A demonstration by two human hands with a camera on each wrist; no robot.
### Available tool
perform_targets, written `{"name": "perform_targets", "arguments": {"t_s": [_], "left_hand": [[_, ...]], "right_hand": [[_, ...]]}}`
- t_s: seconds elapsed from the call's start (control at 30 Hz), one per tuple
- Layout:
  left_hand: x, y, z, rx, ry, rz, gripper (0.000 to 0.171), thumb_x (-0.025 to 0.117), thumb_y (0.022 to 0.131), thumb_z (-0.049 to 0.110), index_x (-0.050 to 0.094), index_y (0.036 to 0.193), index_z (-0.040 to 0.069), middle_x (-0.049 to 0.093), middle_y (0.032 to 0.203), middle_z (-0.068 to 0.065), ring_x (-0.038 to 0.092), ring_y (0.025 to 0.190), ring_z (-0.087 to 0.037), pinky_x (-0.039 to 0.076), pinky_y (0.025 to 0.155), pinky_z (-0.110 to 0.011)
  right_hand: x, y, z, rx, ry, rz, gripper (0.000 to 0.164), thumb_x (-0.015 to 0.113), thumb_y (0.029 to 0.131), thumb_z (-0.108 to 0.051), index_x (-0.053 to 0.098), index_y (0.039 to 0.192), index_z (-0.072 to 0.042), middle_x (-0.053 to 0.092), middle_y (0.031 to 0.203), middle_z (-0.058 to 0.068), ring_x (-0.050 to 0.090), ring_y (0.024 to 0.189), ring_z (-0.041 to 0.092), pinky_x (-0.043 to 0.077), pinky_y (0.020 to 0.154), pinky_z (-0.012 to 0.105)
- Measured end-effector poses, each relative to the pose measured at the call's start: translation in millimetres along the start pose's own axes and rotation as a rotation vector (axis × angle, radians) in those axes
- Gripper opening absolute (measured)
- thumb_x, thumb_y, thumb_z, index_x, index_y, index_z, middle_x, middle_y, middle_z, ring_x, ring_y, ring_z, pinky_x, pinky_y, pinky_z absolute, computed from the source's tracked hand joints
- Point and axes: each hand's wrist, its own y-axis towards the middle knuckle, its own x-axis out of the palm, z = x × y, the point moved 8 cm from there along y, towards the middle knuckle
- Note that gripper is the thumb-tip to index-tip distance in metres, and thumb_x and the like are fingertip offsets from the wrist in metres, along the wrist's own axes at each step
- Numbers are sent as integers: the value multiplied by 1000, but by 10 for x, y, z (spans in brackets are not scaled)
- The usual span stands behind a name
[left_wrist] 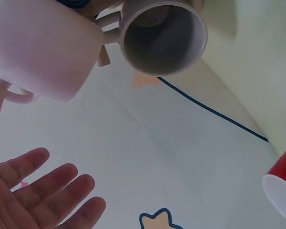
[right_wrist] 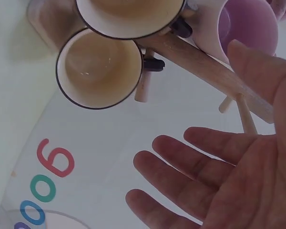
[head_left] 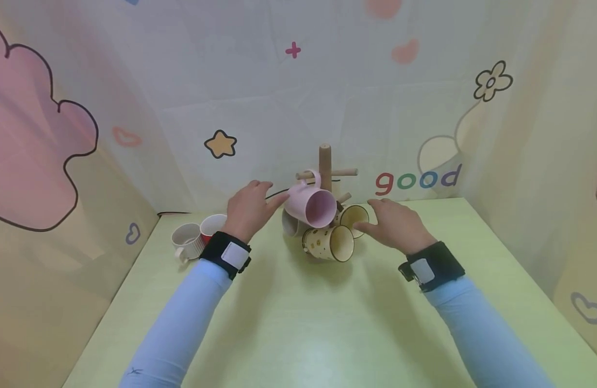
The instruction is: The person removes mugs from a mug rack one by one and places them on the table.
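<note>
A wooden mug rack [head_left: 324, 161] stands at the back of the table with several mugs on it. A pink mug [head_left: 300, 203] hangs from an upper peg by its handle. Below are a patterned cream mug [head_left: 320, 243], a second cream mug [head_left: 355, 217] and a greyish mug [left_wrist: 164, 38], partly hidden in the head view. My left hand [head_left: 248, 209] is left of the pink mug, fingers extended, holding nothing; whether its thumb touches the mug I cannot tell. To the right of the cream mugs, my right hand [head_left: 399, 225] has its fingers spread and holds nothing.
On the table's left side sit a ribbed whitish mug [head_left: 187, 242] and a red mug [head_left: 208, 233] with a white inside, partly behind my left wrist. A printed curtain [head_left: 259, 86] rises behind the pale green table [head_left: 298, 323].
</note>
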Motion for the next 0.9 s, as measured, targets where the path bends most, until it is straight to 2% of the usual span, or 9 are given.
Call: {"name": "perform_targets", "arguments": {"t_s": [0.17,0.27,0.47,0.6,0.67,0.77,0.9], "left_hand": [[-14,92,126,37,16,-23,64,52,97,58,60,136,8,59,134,-16,58,120,-31,51,92,-48],[-40,151,203,56,22,-22,64,52,97,59,60,135,8,59,134,-15,58,120,-31,52,91,-47],[-106,254,351,91,30,-15,61,55,97,55,61,134,7,61,131,-15,61,116,-30,53,89,-45],[-95,325,425,112,61,-49,55,54,99,51,61,133,8,62,129,-13,61,114,-29,53,89,-44],[-91,349,457,123,78,-64,50,53,101,48,63,130,9,63,127,-12,62,112,-29,53,88,-43],[-87,367,515,150,103,-68,43,52,102,44,66,125,10,65,122,-11,64,107,-28,54,86,-42],[-81,381,563,182,121,-55,38,50,104,40,68,119,10,68,114,-10,65,103,-24,55,84,-40]], "right_hand": [[-144,150,-25,7,9,-3,73,63,95,-44,46,139,11,57,130,31,57,116,47,49,89,59],[-234,233,-44,12,7,10,72,62,95,-43,45,140,11,58,129,31,59,112,48,50,87,60],[-376,386,-108,30,15,41,72,62,96,-43,44,141,9,56,131,32,57,116,47,49,89,60],[-441,468,-163,23,6,59,67,60,97,-42,46,139,8,59,127,30,60,113,45,51,87,57],[-459,505,-198,6,1,70,62,58,99,-41,50,135,8,62,122,28,62,109,44,51,85,56],[-469,542,-233,-15,-3,95,49,54,101,-38,58,123,6,67,106,24,66,93,40,53,75,52],[-471,569,-261,-24,-10,139,37,47,105,-32,62,107,2,61,80,14,59,70,30,48,59,43]]}}
